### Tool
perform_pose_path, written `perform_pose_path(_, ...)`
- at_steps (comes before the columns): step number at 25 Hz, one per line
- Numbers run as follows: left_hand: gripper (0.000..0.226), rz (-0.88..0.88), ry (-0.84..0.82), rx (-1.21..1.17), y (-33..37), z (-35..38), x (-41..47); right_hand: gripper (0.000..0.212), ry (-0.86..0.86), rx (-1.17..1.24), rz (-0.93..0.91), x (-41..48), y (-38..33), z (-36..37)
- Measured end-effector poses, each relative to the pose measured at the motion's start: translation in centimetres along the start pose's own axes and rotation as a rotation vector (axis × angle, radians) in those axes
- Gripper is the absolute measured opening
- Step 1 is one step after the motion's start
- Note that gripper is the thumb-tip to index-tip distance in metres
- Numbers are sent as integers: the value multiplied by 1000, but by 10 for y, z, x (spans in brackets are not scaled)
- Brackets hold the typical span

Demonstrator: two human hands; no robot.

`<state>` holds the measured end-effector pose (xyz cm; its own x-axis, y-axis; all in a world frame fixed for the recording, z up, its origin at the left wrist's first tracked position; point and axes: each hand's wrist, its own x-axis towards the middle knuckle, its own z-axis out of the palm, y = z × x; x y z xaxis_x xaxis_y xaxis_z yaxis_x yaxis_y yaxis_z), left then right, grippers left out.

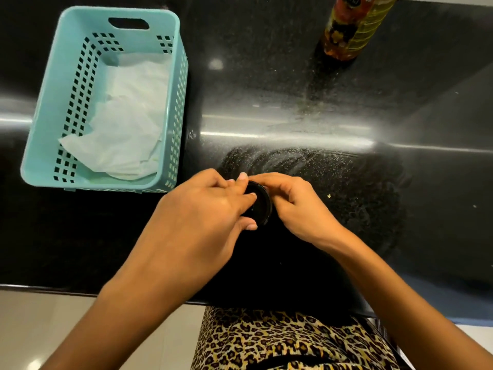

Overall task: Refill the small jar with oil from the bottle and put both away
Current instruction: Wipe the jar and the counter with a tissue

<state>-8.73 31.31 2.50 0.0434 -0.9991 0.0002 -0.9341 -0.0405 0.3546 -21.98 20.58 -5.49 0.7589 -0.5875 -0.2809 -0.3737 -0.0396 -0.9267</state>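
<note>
A small jar with a black round lid (261,205) stands on the black counter near its front edge. My left hand (210,209) lies over the lid from the left, fingers wrapped on its rim. From the right, my right hand (296,204) grips the jar's side. Most of the jar's body is hidden under both hands. The oil bottle (352,25), with a yellow and orange label, stands upright at the far right of the counter, well apart from my hands; its top is cut off by the frame.
A teal perforated plastic basket (45,129) sits at the left of the counter, lined with crumpled white paper (128,124). The glossy black counter (293,102) shows smears and specks. Its front edge runs just in front of my leopard-print clothing (280,340).
</note>
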Motion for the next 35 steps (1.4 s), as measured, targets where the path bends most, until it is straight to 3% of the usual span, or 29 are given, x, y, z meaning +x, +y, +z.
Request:
perform_pose_path(5,29,25,10,20,3,3,-3,61,-24,132,-65,2,-11,-10)
perform_pose_path(9,28,7,-22,50,8,1,-6,60,-133,-10,39,8,-2,-6)
perform_pose_path(12,29,13,-24,67,8,0,-6,54,-233,-71,85,21,-12,-15)
perform_pose_path(15,31,-4,0,89,15,3,-10,54,-366,59,61,30,-33,-33)
perform_pose_path(22,43,-117,13,63,32,12,-9,41,-693,-237,84,67,-36,-23)
perform_pose_path(26,39,-144,15,45,32,16,-10,37,-841,-198,36,78,-56,-38)
perform_pose_path(30,39,-140,34,63,33,20,-13,32,-899,-164,62,83,-56,-34)
perform_pose_path(35,37,-102,109,101,46,31,-18,38,-905,-310,73,86,-58,-19)
